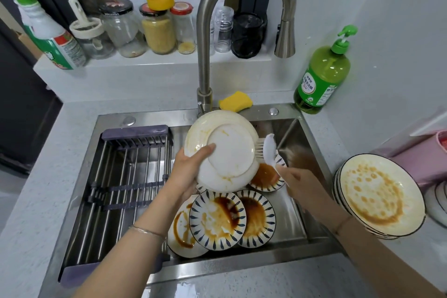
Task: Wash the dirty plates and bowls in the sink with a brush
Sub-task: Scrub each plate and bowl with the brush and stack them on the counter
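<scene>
Over the sink [285, 126]: one white plate [227, 152], underside to camera, held tilted by the left hand [188, 169], thumb across its base and fingers behind the rim. One white brush [269, 150], handle wrapped by the right hand [297, 181]; bristles touch the plate's right edge. Basin holds at least four dirty dishes: three blue-striped bowls [217, 219] and one plain plate [182, 230] with a brown ring. One drying rack [125, 176] spans the left half. One stack of stained plates [379, 195] sits on the counter to the right, count unclear.
</scene>
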### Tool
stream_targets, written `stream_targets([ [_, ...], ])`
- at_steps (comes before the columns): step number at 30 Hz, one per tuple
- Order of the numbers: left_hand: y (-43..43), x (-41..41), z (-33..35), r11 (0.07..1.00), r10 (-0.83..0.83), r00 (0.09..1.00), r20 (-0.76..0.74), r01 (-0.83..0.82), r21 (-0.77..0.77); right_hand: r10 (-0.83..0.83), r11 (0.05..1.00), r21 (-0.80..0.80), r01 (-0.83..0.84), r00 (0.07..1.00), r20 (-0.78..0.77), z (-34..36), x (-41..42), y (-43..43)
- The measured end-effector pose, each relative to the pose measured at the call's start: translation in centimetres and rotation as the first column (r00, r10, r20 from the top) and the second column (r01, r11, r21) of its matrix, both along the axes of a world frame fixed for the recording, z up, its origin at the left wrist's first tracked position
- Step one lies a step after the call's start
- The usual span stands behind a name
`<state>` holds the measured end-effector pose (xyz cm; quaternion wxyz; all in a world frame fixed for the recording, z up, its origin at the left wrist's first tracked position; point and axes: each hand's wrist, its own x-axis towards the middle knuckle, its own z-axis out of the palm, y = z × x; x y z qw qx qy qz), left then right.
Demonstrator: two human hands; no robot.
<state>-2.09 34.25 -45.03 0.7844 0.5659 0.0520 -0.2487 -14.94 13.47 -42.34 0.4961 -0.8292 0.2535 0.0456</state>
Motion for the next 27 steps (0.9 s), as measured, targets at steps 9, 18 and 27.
stream_targets([
  [9,-1.2,0.7,3.2,0.981,0.030,0.992,-0.119,-0.052,-0.187,0.032,0.978,-0.210,0.005,0.984,0.175,2.4,-0.4,0.5],
  [18,-2.3,0.2,2.6,0.958,0.008,0.956,-0.292,-0.092,-0.273,0.021,0.922,-0.383,0.059,0.979,0.201,2.9,-0.9,0.2],
  [27,-3.9,0.6,2.2,0.944,0.016,0.945,-0.325,-0.121,-0.307,0.005,0.863,-0.492,0.111,0.974,0.227,3.1,-2.7,1.3],
])
